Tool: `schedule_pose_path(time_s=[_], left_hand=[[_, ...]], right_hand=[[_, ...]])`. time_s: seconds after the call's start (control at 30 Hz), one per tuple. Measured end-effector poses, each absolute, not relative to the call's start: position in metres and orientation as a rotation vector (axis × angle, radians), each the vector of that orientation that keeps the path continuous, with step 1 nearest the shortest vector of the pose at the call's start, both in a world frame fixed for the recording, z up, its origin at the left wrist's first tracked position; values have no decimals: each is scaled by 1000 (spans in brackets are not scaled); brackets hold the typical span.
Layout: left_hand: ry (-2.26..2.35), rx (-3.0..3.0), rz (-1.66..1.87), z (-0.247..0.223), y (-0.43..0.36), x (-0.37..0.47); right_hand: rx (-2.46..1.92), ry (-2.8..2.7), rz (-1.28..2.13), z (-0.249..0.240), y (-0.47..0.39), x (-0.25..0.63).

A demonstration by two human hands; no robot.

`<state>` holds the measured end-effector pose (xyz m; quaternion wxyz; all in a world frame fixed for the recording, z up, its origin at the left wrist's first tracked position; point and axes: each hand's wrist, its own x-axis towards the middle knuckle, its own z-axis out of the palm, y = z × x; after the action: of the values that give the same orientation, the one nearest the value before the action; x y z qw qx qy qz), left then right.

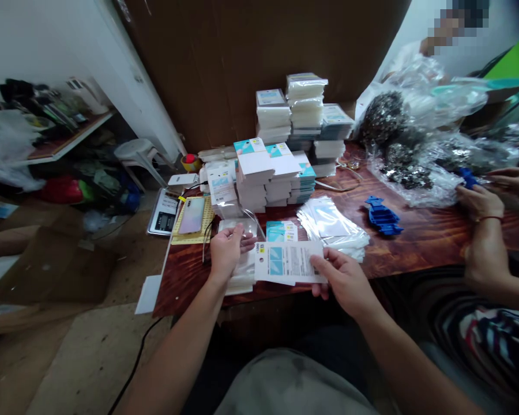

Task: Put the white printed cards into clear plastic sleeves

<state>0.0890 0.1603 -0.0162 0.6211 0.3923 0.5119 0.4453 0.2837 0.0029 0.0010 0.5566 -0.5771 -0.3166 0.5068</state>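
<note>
My right hand (341,279) grips the right end of a white printed card (289,262) with blue pictures and a yellow label, thumb on top. To its left, my left hand (228,251) is over a pile of clear plastic sleeves (242,282), fingers apart and pointing right, near the card's left end. Just behind the held card lie several blue-and-white cards (281,230). A fanned pile of clear sleeves (333,225) rests to the right of them. Tall stacks of cards (255,161) stand farther back, beside stacks of filled sleeves (307,104).
A phone (191,215) lies on a yellow sheet at the left of the wooden table (419,242). A blue plastic tray (383,215) is at the right, near bags of shiny metal pieces (406,167). Another person's hands (480,202) hold a blue piece. A white stool (140,153) stands left.
</note>
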Motion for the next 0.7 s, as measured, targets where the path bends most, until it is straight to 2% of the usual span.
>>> schedule_pose_path(time_s=[0.2, 0.4, 0.7], left_hand=[[1107, 856, 1078, -18, 156, 95], [1122, 816, 1081, -13, 145, 102], [1069, 768, 1127, -13, 141, 101]], right_hand=[[-1345, -658, 1305, -19, 0, 273], [-1417, -598, 1029, -22, 5, 261], [-1344, -484, 869, -27, 16, 233]])
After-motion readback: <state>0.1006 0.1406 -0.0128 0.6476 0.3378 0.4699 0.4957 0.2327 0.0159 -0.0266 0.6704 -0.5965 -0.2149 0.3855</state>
